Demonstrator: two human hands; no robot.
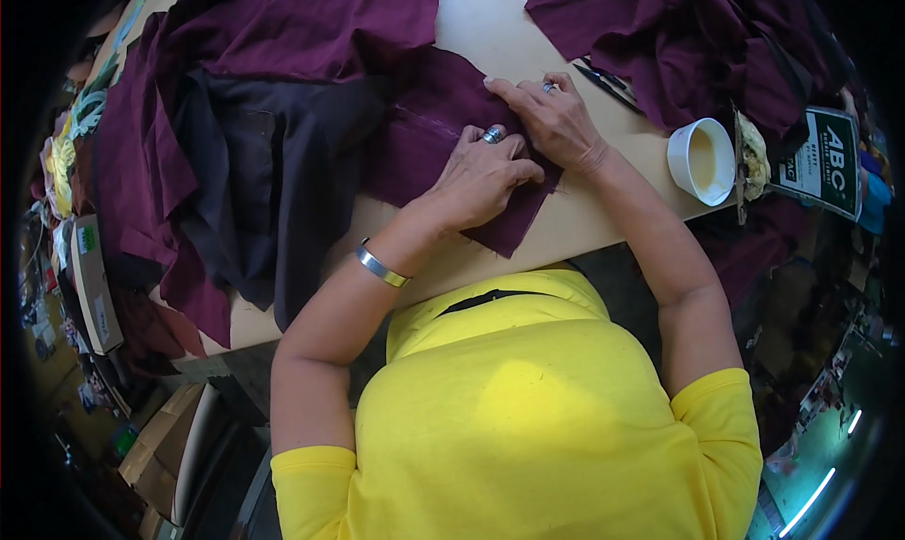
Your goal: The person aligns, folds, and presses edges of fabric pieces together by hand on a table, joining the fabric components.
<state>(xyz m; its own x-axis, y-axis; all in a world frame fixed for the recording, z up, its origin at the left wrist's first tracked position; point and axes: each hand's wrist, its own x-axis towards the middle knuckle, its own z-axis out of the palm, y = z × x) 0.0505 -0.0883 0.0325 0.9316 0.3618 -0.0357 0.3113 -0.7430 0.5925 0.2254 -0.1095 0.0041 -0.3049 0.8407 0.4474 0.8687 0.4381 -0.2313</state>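
Note:
A maroon piece of fabric (410, 154) with a pale stitched or marked line lies flat near the table's front edge, joined to or overlapping a larger maroon and dark cloth heap. My left hand (481, 172), wearing a ring and a metal bracelet, rests on it with curled fingers closed on the cloth; the fingertips are partly hidden. Beside it, my right hand (556, 121), also ringed, bends over the fabric's right edge. Its index finger reaches toward the upper corner while the other fingers curl in, and the grip underneath is hidden.
Dark lining cloth (226, 163) spreads at left. More maroon cloth (650, 40) lies at the upper right beside dark slim tools (608, 86). A white cup (702, 161) of pale paste stands near the right table edge, next to a green ABC container (820, 163). Cardboard (170, 446) stands below left.

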